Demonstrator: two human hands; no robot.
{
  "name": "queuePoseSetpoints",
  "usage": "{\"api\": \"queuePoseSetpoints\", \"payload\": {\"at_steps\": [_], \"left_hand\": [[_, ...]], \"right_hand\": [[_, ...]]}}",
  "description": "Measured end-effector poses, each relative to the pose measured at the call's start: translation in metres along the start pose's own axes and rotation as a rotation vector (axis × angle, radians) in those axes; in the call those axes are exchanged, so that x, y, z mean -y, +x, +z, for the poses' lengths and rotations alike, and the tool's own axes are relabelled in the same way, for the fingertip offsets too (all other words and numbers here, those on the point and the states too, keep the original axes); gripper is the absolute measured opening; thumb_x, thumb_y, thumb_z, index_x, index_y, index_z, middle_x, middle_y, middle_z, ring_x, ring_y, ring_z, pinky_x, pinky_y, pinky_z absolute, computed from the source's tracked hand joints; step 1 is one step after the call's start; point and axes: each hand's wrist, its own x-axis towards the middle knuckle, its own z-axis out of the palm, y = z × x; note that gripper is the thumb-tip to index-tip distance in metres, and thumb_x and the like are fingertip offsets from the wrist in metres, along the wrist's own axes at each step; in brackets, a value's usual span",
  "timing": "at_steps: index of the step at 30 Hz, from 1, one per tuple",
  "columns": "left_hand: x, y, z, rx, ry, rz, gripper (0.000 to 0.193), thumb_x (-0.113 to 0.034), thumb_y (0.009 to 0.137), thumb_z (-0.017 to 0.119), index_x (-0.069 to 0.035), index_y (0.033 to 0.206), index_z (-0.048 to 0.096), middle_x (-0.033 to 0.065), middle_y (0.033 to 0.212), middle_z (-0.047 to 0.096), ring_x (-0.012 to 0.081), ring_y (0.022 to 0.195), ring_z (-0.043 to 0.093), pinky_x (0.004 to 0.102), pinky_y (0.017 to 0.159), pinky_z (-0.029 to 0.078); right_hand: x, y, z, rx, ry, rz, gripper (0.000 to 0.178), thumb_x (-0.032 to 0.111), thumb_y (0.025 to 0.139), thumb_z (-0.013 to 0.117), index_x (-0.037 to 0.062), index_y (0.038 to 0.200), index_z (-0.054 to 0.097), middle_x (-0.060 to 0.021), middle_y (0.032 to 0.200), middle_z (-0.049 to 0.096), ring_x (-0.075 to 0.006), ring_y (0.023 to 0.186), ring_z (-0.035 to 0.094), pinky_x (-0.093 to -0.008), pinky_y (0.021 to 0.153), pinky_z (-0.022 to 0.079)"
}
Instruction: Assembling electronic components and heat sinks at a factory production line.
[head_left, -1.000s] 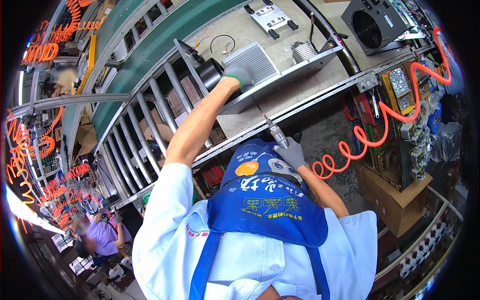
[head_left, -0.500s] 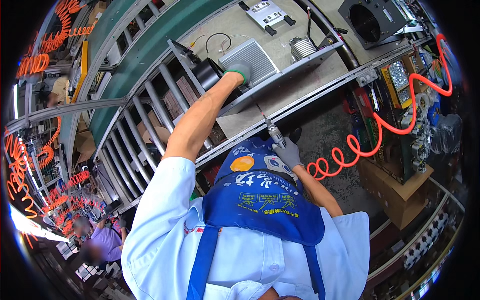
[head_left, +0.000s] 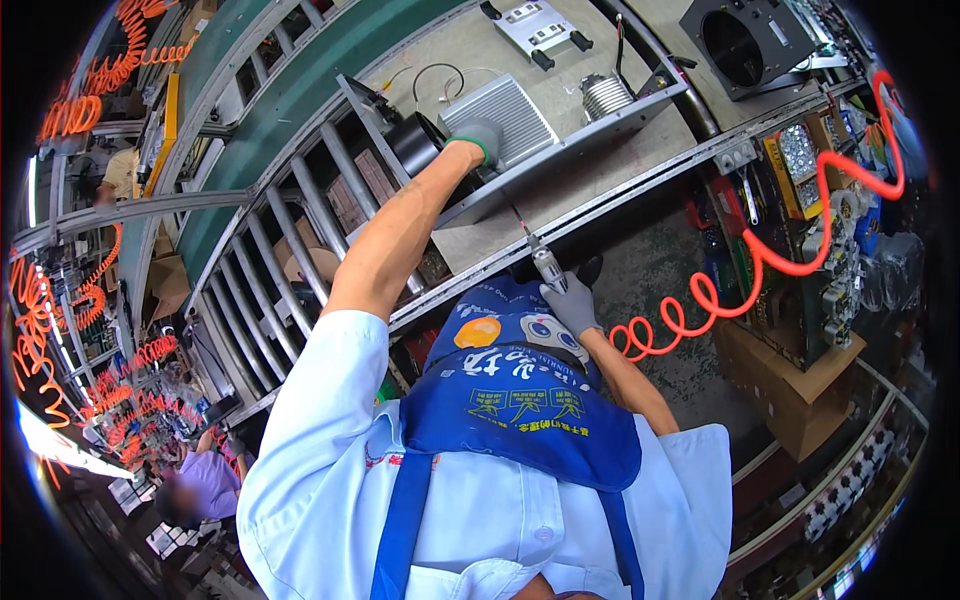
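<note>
My left hand [head_left: 478, 140], in a grey glove with a green cuff, rests at the left side of a finned silver heat sink [head_left: 510, 120]. Its fingertips are hidden, so their grip does not show. A black cylindrical part [head_left: 415, 145] sits just left of that hand, inside a grey metal panel frame [head_left: 570, 153] on the bench. My right hand [head_left: 572, 303], also gloved, is wrapped around a pneumatic screwdriver [head_left: 546, 265]. The thin bit points up toward the long front side of the frame; whether it touches cannot be made out.
A ribbed metal part [head_left: 605, 97] stands in the frame's right end. Farther back lie a silver bracket plate [head_left: 540, 30] and a black housing [head_left: 748, 45] with a round opening. A red coiled hose [head_left: 705, 300] hangs at right. Rollers [head_left: 300, 235] run at left; a cardboard box [head_left: 790, 390] stands lower right.
Both hands and the screwdriver keep nearly the same places. The view has shifted only slightly.
</note>
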Motion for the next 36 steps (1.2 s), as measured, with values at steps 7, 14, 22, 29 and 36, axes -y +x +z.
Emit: {"api": "queuePoseSetpoints", "payload": {"at_steps": [7,14,22,29,36], "left_hand": [[0.000,0.000,0.002,-0.017,-0.033,-0.047,0.054,-0.043,0.059,0.085,0.001,0.087,0.071,0.0233,0.090,0.068,0.0377,0.087,0.067,0.0435,0.077,0.054],[-0.003,-0.005,0.000,0.015,-0.042,-0.091,0.040,-0.029,0.062,0.082,-0.003,0.091,0.073,0.0206,0.092,0.069,0.0349,0.087,0.067,0.0426,0.076,0.054],[-0.003,-0.004,0.000,0.003,-0.035,-0.052,0.046,-0.037,0.061,0.082,-0.004,0.091,0.073,0.0190,0.093,0.069,0.0345,0.087,0.067,0.0424,0.076,0.054],[-0.016,-0.062,-0.037,-0.216,-0.224,-0.076,0.045,-0.040,0.077,0.072,-0.001,0.098,0.067,0.0206,0.093,0.067,0.0388,0.086,0.065,0.0446,0.078,0.051],[-0.039,-0.215,0.028,-1.128,-0.894,-0.506,0.021,-0.022,0.085,0.065,-0.005,0.096,0.063,0.0151,0.085,0.063,0.0271,0.074,0.063,0.0368,0.066,0.050]], "right_hand": [[-0.011,0.003,0.009,-0.014,0.003,0.005,0.041,0.037,0.076,0.070,0.0026,0.097,0.061,-0.0230,0.087,0.066,-0.0392,0.086,0.065,-0.0444,0.073,0.049],[-0.008,0.002,0.012,-0.019,-0.023,0.033,0.041,0.037,0.076,0.071,0.0032,0.097,0.060,-0.0214,0.087,0.066,-0.0377,0.084,0.065,-0.0441,0.074,0.049],[-0.006,-0.003,0.014,-0.036,-0.006,-0.007,0.042,0.040,0.075,0.072,0.0056,0.095,0.058,-0.0220,0.087,0.066,-0.0408,0.086,0.063,-0.0474,0.075,0.049],[-0.012,-0.009,-0.002,-0.011,-0.064,-0.012,0.043,0.039,0.074,0.073,0.0044,0.095,0.058,-0.0225,0.089,0.066,-0.0415,0.087,0.063,-0.0464,0.075,0.049],[-0.032,-0.001,-0.033,0.042,-0.176,-0.024,0.043,0.038,0.073,0.073,0.0027,0.096,0.063,-0.0206,0.087,0.067,-0.0361,0.083,0.066,-0.0439,0.073,0.049]]}}
